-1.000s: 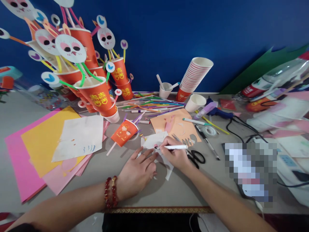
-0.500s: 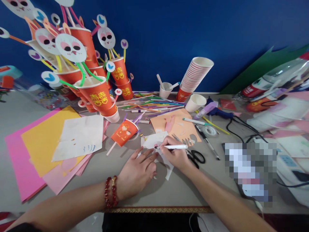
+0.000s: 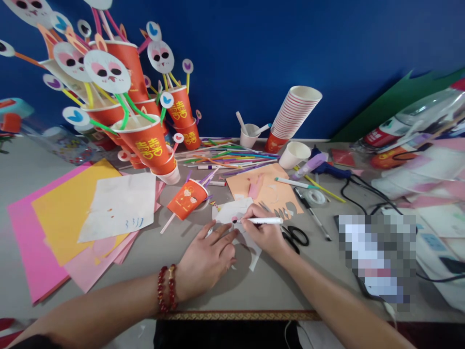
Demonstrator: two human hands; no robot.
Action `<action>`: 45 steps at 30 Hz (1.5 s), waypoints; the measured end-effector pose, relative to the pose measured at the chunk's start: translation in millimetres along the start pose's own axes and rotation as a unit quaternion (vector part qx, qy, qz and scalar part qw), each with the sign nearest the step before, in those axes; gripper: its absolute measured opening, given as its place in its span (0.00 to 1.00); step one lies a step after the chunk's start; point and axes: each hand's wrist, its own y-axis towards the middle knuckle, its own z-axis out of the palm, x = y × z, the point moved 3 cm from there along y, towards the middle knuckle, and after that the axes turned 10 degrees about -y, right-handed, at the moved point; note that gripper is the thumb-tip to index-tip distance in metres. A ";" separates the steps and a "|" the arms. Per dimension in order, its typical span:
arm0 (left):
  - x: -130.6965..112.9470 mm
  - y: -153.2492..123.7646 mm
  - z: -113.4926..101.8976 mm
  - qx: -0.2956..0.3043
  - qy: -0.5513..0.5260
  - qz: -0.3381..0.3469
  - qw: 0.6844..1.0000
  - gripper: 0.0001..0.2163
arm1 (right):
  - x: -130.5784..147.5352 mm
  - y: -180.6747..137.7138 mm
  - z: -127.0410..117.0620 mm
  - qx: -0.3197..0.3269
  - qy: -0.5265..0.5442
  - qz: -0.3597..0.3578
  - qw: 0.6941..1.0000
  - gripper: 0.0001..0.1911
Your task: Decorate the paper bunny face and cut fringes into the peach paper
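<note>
A white marker [image 3: 267, 220] is gripped in my right hand [image 3: 264, 231], its tip down on a small dark and pink spot on white paper [image 3: 232, 210]. My left hand [image 3: 207, 257] lies flat with its fingers stretched out, their tips on the paper's near side. Part of the paper is hidden under both hands. Black-handled scissors [image 3: 300, 236] lie just right of my right hand. Beyond my left hand, an orange paper cup [image 3: 187, 198] lies on its side with a stick and purple pipe cleaners poking out.
Decorated red cups with rabbit faces [image 3: 148, 145] stand at the left, behind coloured paper sheets [image 3: 47, 232]. Pipe cleaners [image 3: 225, 157] and a tall cup stack [image 3: 296, 114] are at the back. At right lie a glue gun [image 3: 332, 169], its cord, a pen [image 3: 314, 215] and a blurred-out object [image 3: 374, 261].
Almost nothing differs. My right hand and the marker have shifted very slightly at the same spot on the paper, while my left hand stays in place.
</note>
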 end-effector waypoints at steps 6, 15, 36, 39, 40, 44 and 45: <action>0.4 -0.7 0.0 -0.007 0.002 0.002 1.000 0.07 | -0.3 -0.1 0.4 0.003 0.001 0.002 1.000 0.08; 0.1 0.2 0.0 0.003 0.001 -0.003 1.000 0.08 | 1.7 0.8 0.0 -0.004 -0.008 0.001 1.000 0.09; 0.9 -0.8 0.9 -0.001 0.007 0.001 1.000 0.07 | -1.0 -0.2 0.7 -0.010 -0.009 -0.010 1.000 0.09; 0.9 -0.4 0.6 0.001 0.007 0.001 1.000 0.07 | -0.8 0.3 0.8 -0.011 -0.008 -0.010 1.000 0.09; 0.8 -0.2 0.5 0.001 0.007 0.002 1.000 0.07 | -0.6 0.5 0.7 -0.011 -0.007 -0.010 1.000 0.10; 0.8 0.3 -0.1 0.000 0.005 0.003 1.000 0.08 | -0.4 -0.1 -0.1 -0.014 -0.008 -0.007 1.000 0.09; 0.7 0.4 -0.2 -0.002 0.004 0.004 1.000 0.08 | -0.6 -0.4 -0.2 -0.014 -0.007 -0.007 1.000 0.09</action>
